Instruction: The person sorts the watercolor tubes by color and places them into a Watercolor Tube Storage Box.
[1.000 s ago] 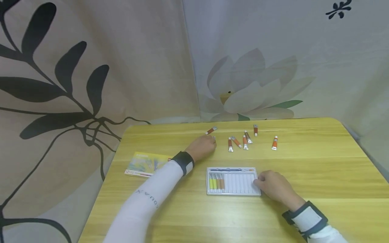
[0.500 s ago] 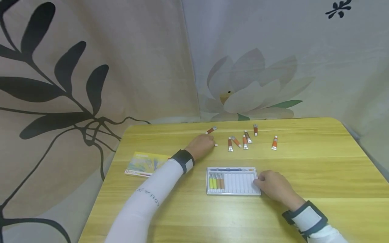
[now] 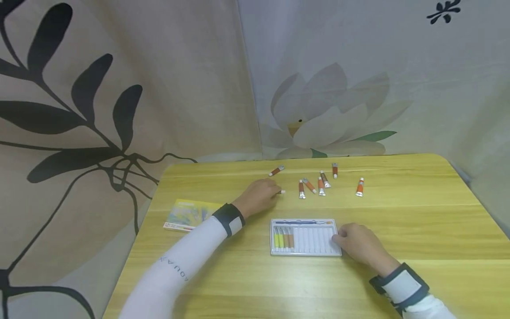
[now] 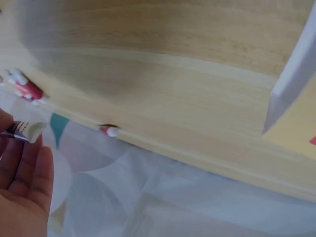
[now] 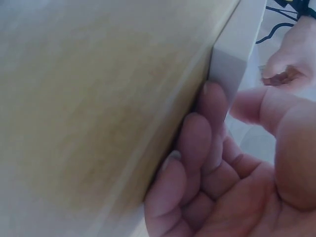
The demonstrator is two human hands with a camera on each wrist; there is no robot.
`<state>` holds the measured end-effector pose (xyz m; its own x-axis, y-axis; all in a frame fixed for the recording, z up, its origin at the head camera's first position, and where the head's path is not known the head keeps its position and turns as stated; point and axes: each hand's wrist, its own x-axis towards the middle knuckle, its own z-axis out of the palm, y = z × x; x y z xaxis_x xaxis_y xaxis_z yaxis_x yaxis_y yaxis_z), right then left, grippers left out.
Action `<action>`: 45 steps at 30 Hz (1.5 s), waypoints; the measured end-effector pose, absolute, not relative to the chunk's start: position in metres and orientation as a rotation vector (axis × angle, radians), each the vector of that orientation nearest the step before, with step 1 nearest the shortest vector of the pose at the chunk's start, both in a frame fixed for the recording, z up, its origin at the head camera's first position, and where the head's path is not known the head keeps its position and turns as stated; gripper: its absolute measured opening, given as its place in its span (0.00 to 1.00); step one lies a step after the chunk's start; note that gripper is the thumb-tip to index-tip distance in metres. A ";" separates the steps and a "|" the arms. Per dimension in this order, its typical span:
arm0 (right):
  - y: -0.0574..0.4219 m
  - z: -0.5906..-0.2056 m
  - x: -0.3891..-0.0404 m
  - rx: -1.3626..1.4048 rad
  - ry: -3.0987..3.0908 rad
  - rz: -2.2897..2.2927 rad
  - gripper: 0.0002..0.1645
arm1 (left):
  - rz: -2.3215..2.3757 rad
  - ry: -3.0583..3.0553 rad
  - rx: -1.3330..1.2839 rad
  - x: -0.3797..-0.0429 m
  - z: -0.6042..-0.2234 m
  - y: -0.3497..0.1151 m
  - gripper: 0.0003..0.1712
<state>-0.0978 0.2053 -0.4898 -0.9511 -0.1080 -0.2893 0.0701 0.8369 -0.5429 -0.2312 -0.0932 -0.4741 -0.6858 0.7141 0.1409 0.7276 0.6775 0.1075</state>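
My left hand [image 3: 258, 197] pinches a small paint tube [image 4: 25, 131] between thumb and fingers; its flat silver end shows in the left wrist view. In the head view only the tube's white cap pokes out past the fingertips. My right hand [image 3: 360, 246] grips the right end of a white plastic paint tray [image 3: 314, 241], thumb on top and fingers against its side. Yellow and ochre tubes [image 3: 283, 239] fill the tray's left slots, and a paintbrush [image 3: 303, 223] lies along its far side. The tray's corner [image 5: 229, 61] shows by the fingers in the right wrist view.
Several loose paint tubes in reds, oranges and browns lie at the back, including a cluster [image 3: 321, 186], a brown-red one [image 3: 276, 170] beyond my left hand and an orange one [image 3: 360, 187] farther right. A yellow paint box [image 3: 191, 213] lies left, partly behind my left wrist.
My left hand has drawn back slightly towards me and left with the tube, uncovering more of the brown-red tube behind it. The right hand and tray have stayed in place.
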 end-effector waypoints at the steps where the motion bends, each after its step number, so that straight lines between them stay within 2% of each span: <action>1: 0.205 -0.490 -0.098 -0.030 2.707 -0.819 0.20 | -0.254 -2.768 -1.224 -0.228 -0.472 -0.095 0.08; 12: 0.204 -0.487 -0.098 -0.046 2.705 -0.808 0.19 | -0.271 -2.450 -1.549 -0.184 -0.459 -0.093 0.09; 22: 0.204 -0.487 -0.097 -0.060 2.719 -0.811 0.19 | -0.118 -2.325 -1.816 -0.154 -0.463 -0.079 0.10; 45: 0.205 -0.490 -0.095 -0.049 2.718 -0.829 0.18 | 0.135 -2.453 -1.883 -0.140 -0.474 -0.067 0.07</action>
